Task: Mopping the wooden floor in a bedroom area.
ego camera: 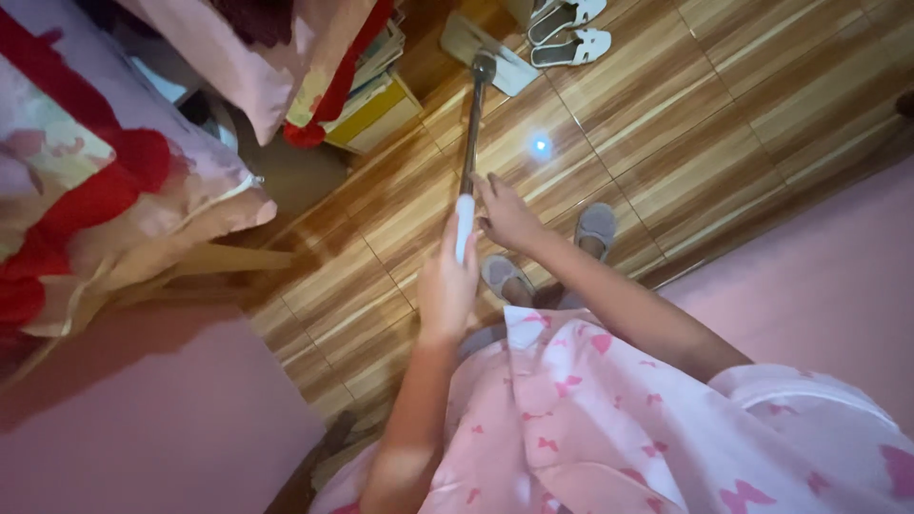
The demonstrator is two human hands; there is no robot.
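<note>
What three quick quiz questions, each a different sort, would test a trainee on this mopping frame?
1. True or false: both the left hand and the right hand are on the mop handle.
2. Multiple choice: the flat mop head lies nearest to A) the white sandals, B) a metal bucket, C) a folded towel.
3. Fill in: the person's feet wear grey ____.

Key: 1 true; the left hand grips the white part of the handle, the right hand holds it just above. 2 A. 3 slippers.
</note>
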